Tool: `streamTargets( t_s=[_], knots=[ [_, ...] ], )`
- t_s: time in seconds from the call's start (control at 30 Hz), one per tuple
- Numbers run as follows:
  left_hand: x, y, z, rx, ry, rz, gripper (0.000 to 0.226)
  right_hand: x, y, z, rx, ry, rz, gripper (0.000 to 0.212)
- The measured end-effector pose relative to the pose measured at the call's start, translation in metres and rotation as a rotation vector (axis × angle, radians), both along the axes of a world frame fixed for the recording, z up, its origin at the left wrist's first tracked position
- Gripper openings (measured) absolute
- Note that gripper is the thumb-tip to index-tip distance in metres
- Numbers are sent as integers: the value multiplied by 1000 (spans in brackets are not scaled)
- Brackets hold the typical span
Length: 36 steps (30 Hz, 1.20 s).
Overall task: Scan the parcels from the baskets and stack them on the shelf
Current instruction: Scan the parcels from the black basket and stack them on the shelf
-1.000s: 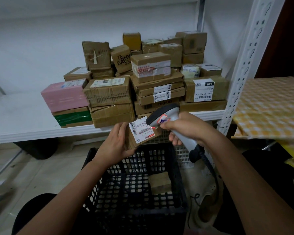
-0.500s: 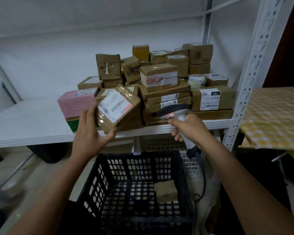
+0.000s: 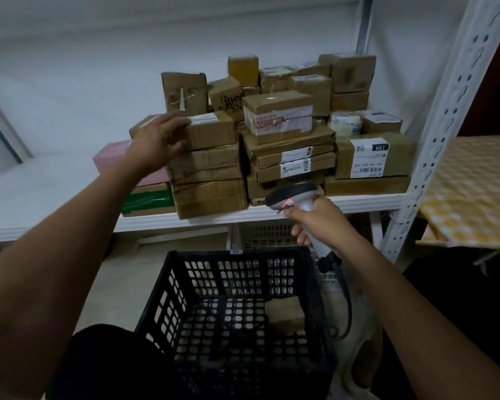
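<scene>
My left hand (image 3: 156,140) rests on the left end of a brown parcel (image 3: 211,131) that lies on top of a stack of cartons on the white shelf (image 3: 55,194); fingers curl over its edge. My right hand (image 3: 318,223) grips a grey barcode scanner (image 3: 293,196) below the shelf's front edge, head pointing left. A black plastic basket (image 3: 237,310) stands on the floor in front of me, with one small brown parcel (image 3: 285,313) inside at its right. Many more brown parcels (image 3: 277,116) fill the shelf's right half.
A pink box (image 3: 110,154) over a green-taped carton (image 3: 147,199) sits left of the stack. A white perforated upright (image 3: 445,116) bounds the shelf at right; beyond it lies yellow checked material (image 3: 474,192). A pale basket (image 3: 263,235) stands under the shelf. The scanner cable (image 3: 347,301) hangs beside the black basket.
My left hand lifted the labelled parcel from in front of the scanner up and left, and set it on top of the stack. My right hand with the scanner stayed roughly where it was.
</scene>
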<state>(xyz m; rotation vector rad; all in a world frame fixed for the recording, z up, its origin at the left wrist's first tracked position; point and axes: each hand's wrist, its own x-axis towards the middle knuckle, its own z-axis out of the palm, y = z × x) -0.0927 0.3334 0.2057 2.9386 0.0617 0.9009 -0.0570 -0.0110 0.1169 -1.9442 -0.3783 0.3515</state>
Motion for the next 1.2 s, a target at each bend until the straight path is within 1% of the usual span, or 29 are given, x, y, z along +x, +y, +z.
streamTargets(
  t_s=[0.07,0.2,0.3,0.37,0.43,0.63,0.7,0.8,0.9,0.97,1.03,1.1,1.17,1.2],
  knots=[
    [2,-1,-3,25,-41,12,44,2,4,-2,5,14,9,28],
    [0,-13,-16,-38,-157,75,44,4,10,-9,-20,11,41,28],
    [-20,-36,-44,-53,-241,-10,44,5,9,-20,-55,23,53,26],
    [-35,-56,-80,-32,-217,-101,39,8,10,-35,-110,38,67,25],
    [-44,-75,-127,-59,-101,-148,36,12,11,-54,-192,67,80,27],
    [-39,-105,-283,-359,503,-166,36,23,-1,-113,-412,170,88,43],
    [-28,-111,-323,-423,658,-159,37,33,-7,-129,-443,214,79,43],
    [-6,-118,-375,-467,861,-151,37,47,-15,-154,-478,269,68,45],
    [21,-130,-411,-531,971,-101,38,58,-18,-178,-496,273,46,44],
    [36,-139,-431,-564,1028,-6,44,65,-18,-190,-482,246,23,45],
    [46,-142,-451,-571,1079,10,49,72,-18,-200,-480,225,42,42],
    [55,-140,-475,-540,1143,-22,56,79,-17,-210,-491,244,80,39],
    [63,-139,-492,-462,1210,-47,72,84,-18,-222,-482,285,76,38],
    [67,-139,-499,-406,1214,-37,79,85,-19,-228,-458,300,54,37]
  ],
)
